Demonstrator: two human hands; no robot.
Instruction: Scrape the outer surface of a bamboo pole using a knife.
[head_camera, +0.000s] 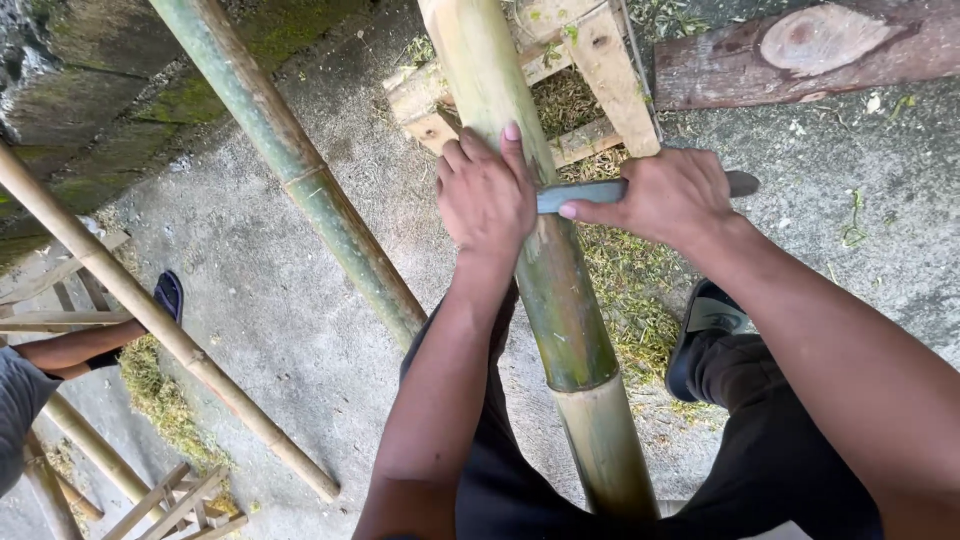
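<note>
A thick bamboo pole (565, 300), green in the middle and pale where scraped, runs from between my legs up onto a wooden stand (600, 60). My left hand (485, 195) lies flat on the pole and presses on the back of a knife blade (580, 193). My right hand (670, 195) is shut on the knife's handle, whose dark end sticks out on the right. The blade lies crosswise on the pole.
A second green bamboo pole (300, 170) slants on the left, and a thinner pale one (150, 320) beyond it. Green shavings (625, 290) litter the concrete floor. A cut log (810, 45) lies at top right. Another person's arm (70, 350) shows at the left edge.
</note>
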